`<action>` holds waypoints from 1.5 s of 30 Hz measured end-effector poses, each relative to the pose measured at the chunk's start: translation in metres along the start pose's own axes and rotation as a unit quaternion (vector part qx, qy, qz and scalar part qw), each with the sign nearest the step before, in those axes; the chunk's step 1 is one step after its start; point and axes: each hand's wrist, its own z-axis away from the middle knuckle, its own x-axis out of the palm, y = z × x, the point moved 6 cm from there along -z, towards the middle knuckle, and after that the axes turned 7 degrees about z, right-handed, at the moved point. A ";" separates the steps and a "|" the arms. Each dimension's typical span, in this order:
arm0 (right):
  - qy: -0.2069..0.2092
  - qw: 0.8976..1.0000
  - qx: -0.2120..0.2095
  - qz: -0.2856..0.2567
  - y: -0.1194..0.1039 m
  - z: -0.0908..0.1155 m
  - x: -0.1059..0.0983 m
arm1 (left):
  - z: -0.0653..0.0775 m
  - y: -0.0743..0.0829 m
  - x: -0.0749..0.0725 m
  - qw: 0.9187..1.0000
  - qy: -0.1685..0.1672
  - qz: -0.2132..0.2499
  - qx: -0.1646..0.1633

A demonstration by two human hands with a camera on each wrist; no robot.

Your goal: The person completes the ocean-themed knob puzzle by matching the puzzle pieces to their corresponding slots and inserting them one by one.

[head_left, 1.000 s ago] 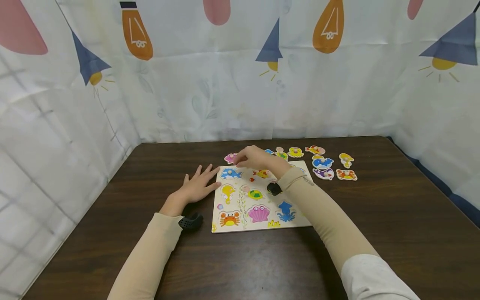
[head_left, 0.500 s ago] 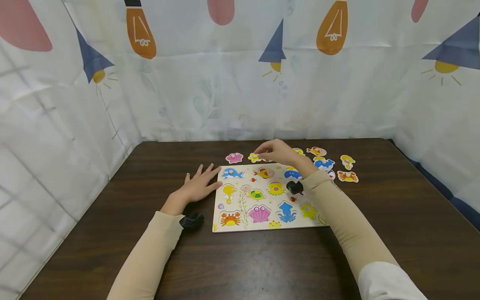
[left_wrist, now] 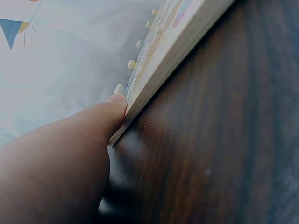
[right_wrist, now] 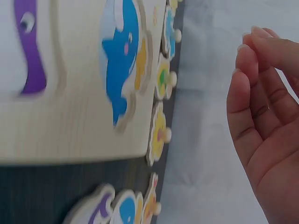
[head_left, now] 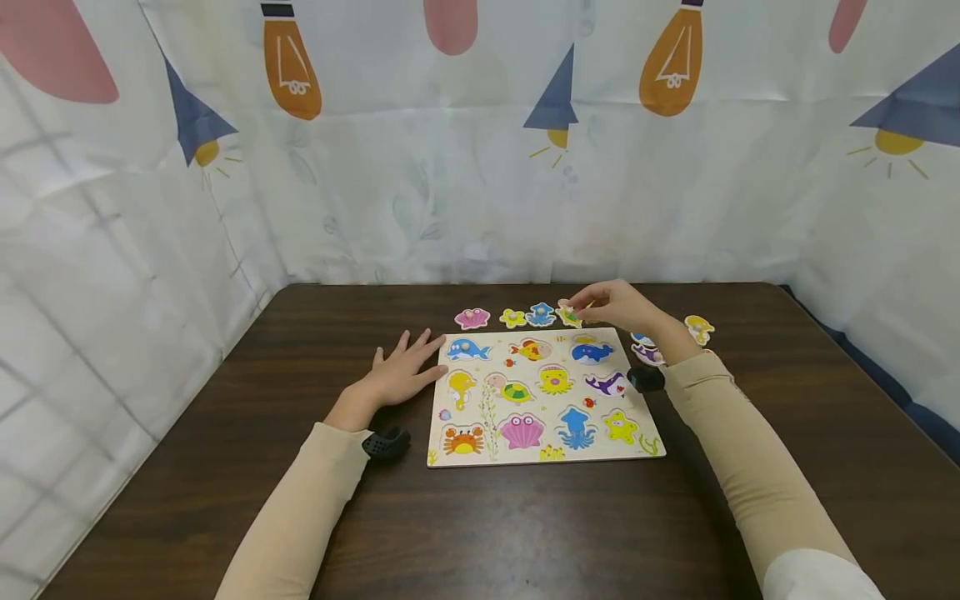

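Several pieces (head_left: pixel 540 315) behind the board (head_left: pixel 626 402)

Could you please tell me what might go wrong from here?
The right hand is close to the turtle piece, with the squid piece right beside that, so its fingers might nudge either out of place. The black wrist device appears near the purple whale piece and could brush it if lowered. The left hand touches the edge of the puzzle board, so a harder push might slide it across the table.
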 end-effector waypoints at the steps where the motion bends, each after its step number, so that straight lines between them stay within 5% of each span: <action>1: 0.005 1.000 0.004 0.001 0.004 0.003 -0.004 | 0.000 0.000 0.000 1.000 -0.001 -0.001 -0.001; 17: 0.043 0.996 0.065 0.031 0.056 0.042 -0.039 | -0.002 -0.001 0.001 1.000 0.003 -0.001 -0.003; 45: 0.010 0.989 0.132 0.066 0.103 0.047 -0.044 | -0.004 -0.002 0.002 1.000 0.004 -0.001 -0.003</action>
